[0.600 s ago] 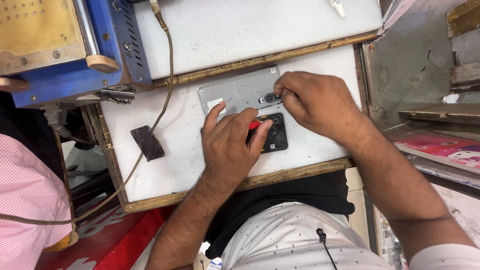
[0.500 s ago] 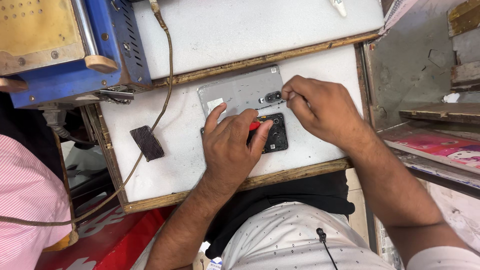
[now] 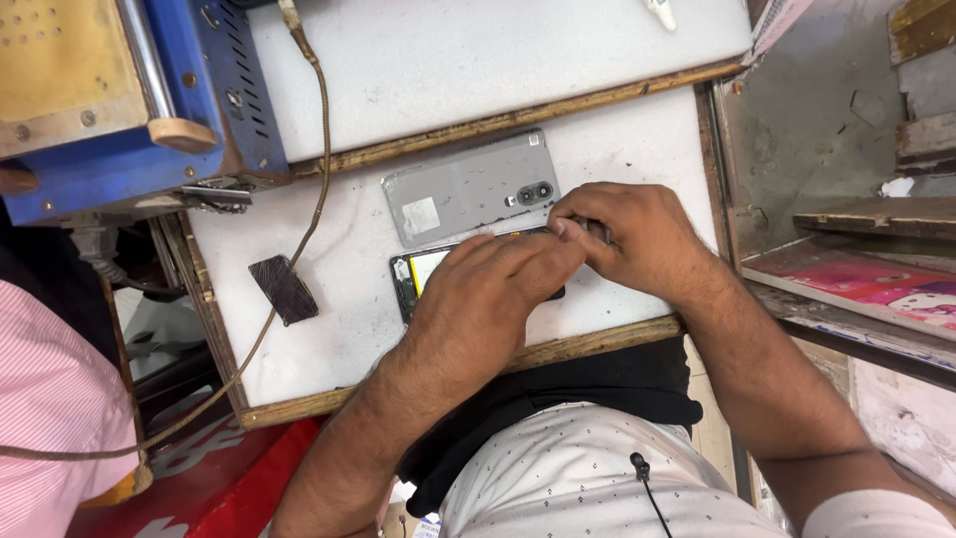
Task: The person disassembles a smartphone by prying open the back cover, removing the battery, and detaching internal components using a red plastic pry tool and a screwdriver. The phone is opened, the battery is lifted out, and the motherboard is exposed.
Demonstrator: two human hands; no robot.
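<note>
1. White counter (image 3: 329, 329), scuffed and edged with a wooden frame, carries the work; a blue machine (image 3: 119, 110) stands at its far left corner and a brown cable (image 3: 317, 149) trails across it.
2. Your left hand (image 3: 478, 299) lies flat over the opened phone (image 3: 416, 279), pinning it to the counter; its grip is loose, fingers stretched out, nothing clasped.
3. Your right hand (image 3: 637, 239) has its fingertips pinched at the phone's upper right edge. Something small may sit between them, but I cannot tell what.
4. Progress, judged: the grey back cover (image 3: 468, 189) is already off and lies just above the phone, touching or nearly touching it. Work inside the body looks unfinished.
5. Condition: the phone shows a dark frame with a pale yellowish part at its left end; the rest is hidden under your hands. The cover has a camera cutout and a pale sticker.
6. Small dark pad (image 3: 284, 289) lies apart to the left.
</note>
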